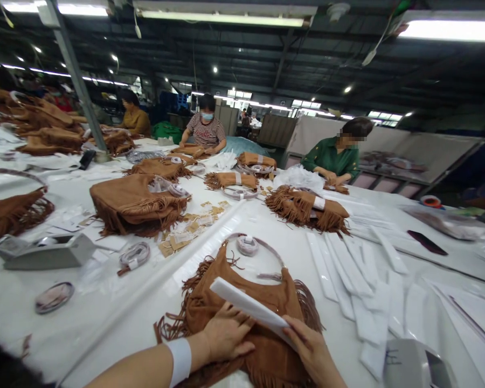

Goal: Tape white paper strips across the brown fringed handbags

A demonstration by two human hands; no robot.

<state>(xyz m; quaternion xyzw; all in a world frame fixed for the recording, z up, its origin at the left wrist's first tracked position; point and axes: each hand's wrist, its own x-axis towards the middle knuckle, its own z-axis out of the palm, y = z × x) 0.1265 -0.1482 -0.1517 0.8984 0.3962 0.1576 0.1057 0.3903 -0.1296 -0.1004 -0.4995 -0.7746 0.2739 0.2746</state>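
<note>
— Nearest, the left forearm (141,367) is seen angled in from the near edge of the tabletop (123,312). Is anything gripped by the left hand (228,334)?

— Nothing visibly; its loosely spread fingers are rested on the brown bag (262,291), just beside the white strip (251,308).

— And by the right hand (310,347)?

— The strip's near end is pinched between thumb and fingers, its long axis slanted leftward and away above the bag.

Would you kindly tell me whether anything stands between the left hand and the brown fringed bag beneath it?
Nothing visible does: the left hand appears to rest directly on the bag. Just beyond its fingers, the white strip held in the right hand slants over the bag, hiding part of it.
</note>
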